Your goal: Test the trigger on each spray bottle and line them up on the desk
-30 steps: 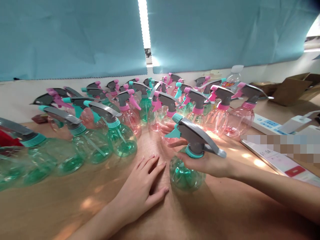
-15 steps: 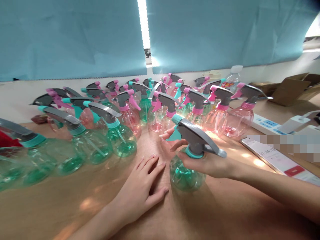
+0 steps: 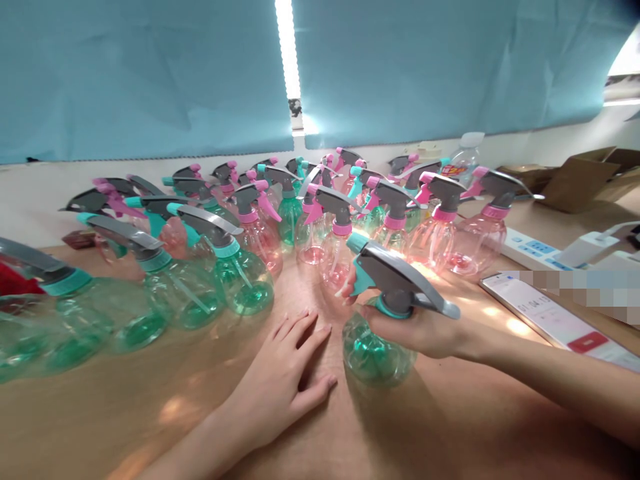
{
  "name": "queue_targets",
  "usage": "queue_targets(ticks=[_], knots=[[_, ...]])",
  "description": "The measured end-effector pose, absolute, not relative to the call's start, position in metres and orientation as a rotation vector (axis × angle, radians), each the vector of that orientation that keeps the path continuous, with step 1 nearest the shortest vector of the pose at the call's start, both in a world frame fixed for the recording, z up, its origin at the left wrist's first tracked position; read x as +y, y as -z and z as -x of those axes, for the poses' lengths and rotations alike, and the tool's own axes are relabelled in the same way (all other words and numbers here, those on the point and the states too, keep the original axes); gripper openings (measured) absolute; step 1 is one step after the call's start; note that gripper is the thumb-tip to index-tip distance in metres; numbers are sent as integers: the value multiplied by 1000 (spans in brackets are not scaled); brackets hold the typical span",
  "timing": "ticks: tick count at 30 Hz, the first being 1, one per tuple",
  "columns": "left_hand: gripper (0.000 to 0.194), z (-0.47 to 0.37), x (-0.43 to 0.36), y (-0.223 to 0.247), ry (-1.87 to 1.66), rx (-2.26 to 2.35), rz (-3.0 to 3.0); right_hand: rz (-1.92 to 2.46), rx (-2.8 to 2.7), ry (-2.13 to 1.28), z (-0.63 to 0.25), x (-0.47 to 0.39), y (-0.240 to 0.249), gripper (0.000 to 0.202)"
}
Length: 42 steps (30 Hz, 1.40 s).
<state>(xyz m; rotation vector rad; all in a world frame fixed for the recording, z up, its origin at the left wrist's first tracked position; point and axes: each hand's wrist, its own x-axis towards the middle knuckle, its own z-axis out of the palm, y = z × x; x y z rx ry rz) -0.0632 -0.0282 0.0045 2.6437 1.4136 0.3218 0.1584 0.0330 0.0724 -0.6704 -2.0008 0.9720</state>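
A green spray bottle with a grey head and turquoise trigger is in my right hand. The thumb side wraps round its neck, and fingers curl at the trigger, partly hidden behind the spray head. The bottle is upright and close to the tabletop; I cannot tell whether its base touches. Flat on the table to its left rests my left hand, fingers spread, holding nothing. Beyond that hand stands another green spray bottle, and past the held one a pink spray bottle.
Several green and pink spray bottles fill the back and left of the wooden table. On the right lie a phone showing a timer and a white power strip. Behind them are an open cardboard box and a clear bottle.
My right hand's fingers have closed in on the trigger. The held bottle has shifted slightly right and down. My left hand stays put.
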Motion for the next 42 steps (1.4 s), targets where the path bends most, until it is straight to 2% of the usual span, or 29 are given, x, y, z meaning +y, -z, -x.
queue_targets(ticks=[4,11,20,34,42], knots=[[54,64,-28,-4,-321,1416,-2644,689,-2009,-1076,-160,34,-66,38],[53,64,-28,-5,-307,1413,-2645,648,-1961,-1064,-157,34,-65,48],[54,63,-28,-5,-290,1414,-2646,726,-2037,-885,-159,35,-60,32],[53,63,-27,-5,-327,1408,-2640,666,-2054,-950,-158,39,-59,64],[53,63,-28,-5,-317,1421,-2641,684,-2065,-918,-159,41,-56,60]])
